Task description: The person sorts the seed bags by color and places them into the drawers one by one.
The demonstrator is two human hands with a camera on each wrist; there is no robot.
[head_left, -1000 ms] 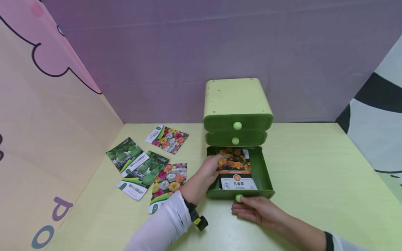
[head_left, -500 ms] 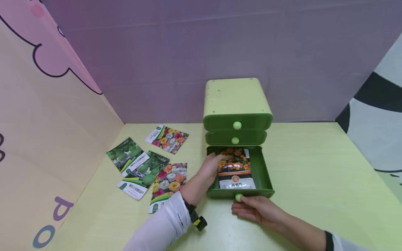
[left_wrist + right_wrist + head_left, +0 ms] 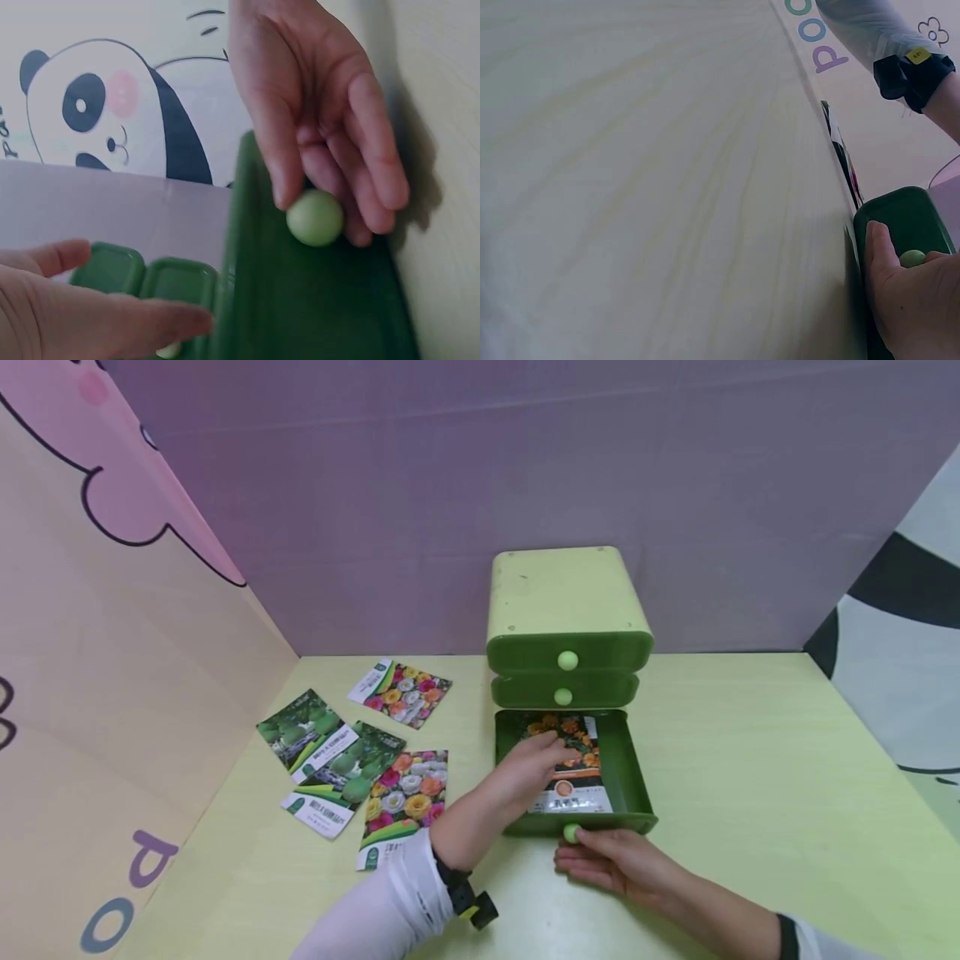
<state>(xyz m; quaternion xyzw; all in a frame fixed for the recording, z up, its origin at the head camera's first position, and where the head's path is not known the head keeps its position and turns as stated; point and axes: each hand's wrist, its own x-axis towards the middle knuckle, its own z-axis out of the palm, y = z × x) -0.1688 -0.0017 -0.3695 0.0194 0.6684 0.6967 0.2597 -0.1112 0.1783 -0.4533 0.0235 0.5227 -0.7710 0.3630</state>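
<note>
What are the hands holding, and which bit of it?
The right hand holds the open bottom drawer by its round green knob. The left hand, over the orange-flower packet, seems to hold nothing.

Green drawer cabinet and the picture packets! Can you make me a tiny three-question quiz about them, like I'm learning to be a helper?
1. True or false: the left hand is pinching the knob.
2. Which packet lies in the pulled-out drawer?
A. orange-flower packet
B. green-fruit packet
C. mixed-color rose packet
3. How many table packets can you see left of the cabinet?

Key:
1. False; the right hand has it, while the left is over the drawer.
2. A.
3. Four.
</note>
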